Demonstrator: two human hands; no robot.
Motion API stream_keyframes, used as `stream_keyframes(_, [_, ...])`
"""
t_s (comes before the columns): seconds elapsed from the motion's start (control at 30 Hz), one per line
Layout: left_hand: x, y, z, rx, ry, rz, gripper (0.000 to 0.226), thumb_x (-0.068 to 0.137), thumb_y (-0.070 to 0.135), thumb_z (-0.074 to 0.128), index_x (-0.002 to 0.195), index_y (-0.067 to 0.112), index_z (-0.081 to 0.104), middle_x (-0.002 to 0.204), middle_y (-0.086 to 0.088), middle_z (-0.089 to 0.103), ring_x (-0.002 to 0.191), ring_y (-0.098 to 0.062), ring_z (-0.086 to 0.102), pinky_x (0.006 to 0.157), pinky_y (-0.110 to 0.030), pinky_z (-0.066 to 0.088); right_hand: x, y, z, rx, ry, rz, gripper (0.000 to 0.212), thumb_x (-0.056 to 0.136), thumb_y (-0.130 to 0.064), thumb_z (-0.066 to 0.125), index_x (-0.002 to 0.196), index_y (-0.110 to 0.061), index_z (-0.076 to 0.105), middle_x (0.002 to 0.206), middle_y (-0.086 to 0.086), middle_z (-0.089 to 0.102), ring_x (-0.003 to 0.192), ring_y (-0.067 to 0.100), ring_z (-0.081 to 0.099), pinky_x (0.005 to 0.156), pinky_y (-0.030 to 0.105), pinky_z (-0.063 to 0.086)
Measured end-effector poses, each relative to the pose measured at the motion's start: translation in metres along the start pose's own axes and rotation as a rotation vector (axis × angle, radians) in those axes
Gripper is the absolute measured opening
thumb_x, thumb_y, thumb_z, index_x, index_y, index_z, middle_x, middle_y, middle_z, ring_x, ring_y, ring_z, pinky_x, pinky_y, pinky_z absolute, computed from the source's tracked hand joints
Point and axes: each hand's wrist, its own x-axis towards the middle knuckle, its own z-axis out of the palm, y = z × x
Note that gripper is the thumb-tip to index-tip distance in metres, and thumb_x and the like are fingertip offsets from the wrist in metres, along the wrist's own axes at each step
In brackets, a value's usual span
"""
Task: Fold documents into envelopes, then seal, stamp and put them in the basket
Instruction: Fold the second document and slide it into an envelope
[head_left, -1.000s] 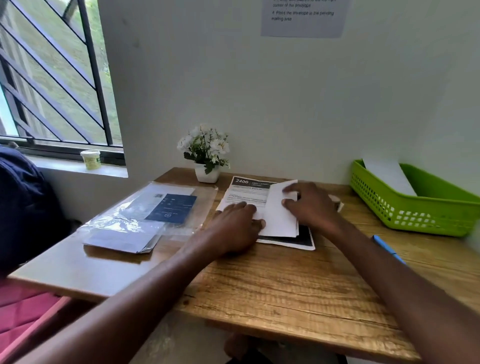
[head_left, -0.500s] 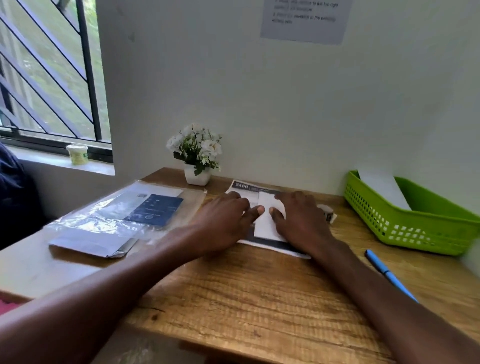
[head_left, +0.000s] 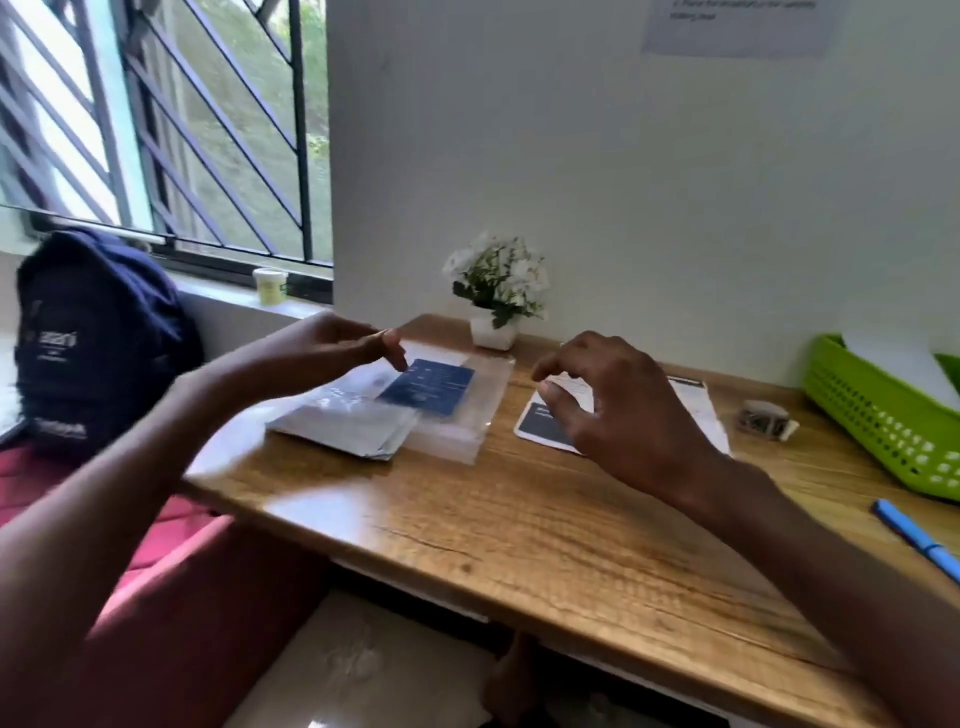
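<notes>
The folded document (head_left: 691, 410) lies on the wooden table (head_left: 545, 519), partly hidden behind my right hand (head_left: 613, 410), which hovers just above it with loosely curled fingers and holds nothing. My left hand (head_left: 343, 345) is raised over the clear plastic pack of envelopes (head_left: 405, 410) at the table's left, fingers extended, blurred by motion. A green basket (head_left: 883, 426) stands at the right edge with a white envelope (head_left: 893, 358) in it. A small stamp block (head_left: 763, 418) sits between document and basket.
A blue pen (head_left: 919, 540) lies near the right front edge. A white pot of flowers (head_left: 493, 291) stands against the wall. A dark blue bag (head_left: 98, 338) sits on a red seat at the left, below the barred window.
Both hands have lifted off the folded document. My left hand has swung left over the envelope pack. The view has turned left.
</notes>
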Motion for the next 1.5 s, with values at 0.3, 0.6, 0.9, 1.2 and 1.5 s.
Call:
stream_keyframes(0.3, [-0.018, -0.015, 0.007, 0.003, -0.013, -0.049, 0.066, 0.081, 0.078, 0.051, 0.113, 0.029, 0.081, 0.114, 0.010, 0.078, 0.116, -0.014, 0.070, 0.112, -0.046, 0.046, 0.024, -0.094, 0.053, 0.310, -0.229, -0.030, 0.029, 0.091, -0.055, 0.068, 0.097, -0.029, 0.079, 0.098, -0.007, 0.064, 0.092, 0.007, 0.057, 0.077, 0.028, 0.042])
stream_keyframes(0.6, [-0.021, -0.021, 0.002, -0.034, 0.001, -0.086, 0.047, 0.089, 0.057, 0.062, 0.119, 0.025, 0.080, 0.111, 0.007, 0.079, 0.103, -0.008, 0.067, 0.099, -0.036, 0.052, 0.026, -0.124, 0.069, 0.313, -0.332, -0.030, 0.016, 0.086, -0.040, 0.078, 0.096, -0.028, 0.077, 0.120, -0.006, 0.059, 0.119, 0.014, 0.052, 0.102, 0.044, 0.047])
stream_keyframes(0.9, [-0.028, 0.000, -0.008, -0.390, 0.162, -0.047, 0.053, 0.106, 0.047, 0.050, 0.100, 0.005, 0.082, 0.103, -0.005, 0.081, 0.099, -0.013, 0.075, 0.093, -0.029, 0.050, 0.023, -0.113, 0.034, 0.857, -0.250, -0.004, 0.010, 0.088, -0.015, 0.079, 0.092, -0.007, 0.075, 0.104, 0.002, 0.076, 0.103, 0.016, 0.070, 0.093, 0.040, 0.057])
stream_keyframes(1.2, [-0.004, 0.104, -0.005, -0.454, 0.022, 0.199, 0.037, 0.109, 0.029, 0.051, 0.090, 0.027, 0.082, 0.084, 0.012, 0.074, 0.078, -0.003, 0.065, 0.068, -0.016, 0.049, 0.034, -0.059, -0.028, 1.520, -0.007, 0.161, 0.019, 0.081, -0.013, 0.072, 0.100, -0.015, 0.069, 0.093, 0.002, 0.068, 0.085, 0.015, 0.061, 0.075, 0.030, 0.050])
stream_keyframes(1.5, [0.086, 0.183, 0.058, -0.706, -0.593, 0.029, 0.078, 0.104, 0.068, 0.027, 0.135, 0.003, 0.056, 0.129, -0.033, 0.066, 0.118, -0.044, 0.063, 0.089, -0.041, 0.056, 0.047, 0.033, -0.084, 1.893, 0.117, 0.310, 0.022, 0.103, -0.013, 0.045, 0.114, -0.012, 0.064, 0.096, 0.004, 0.071, 0.097, 0.019, 0.068, 0.086, 0.034, 0.058])
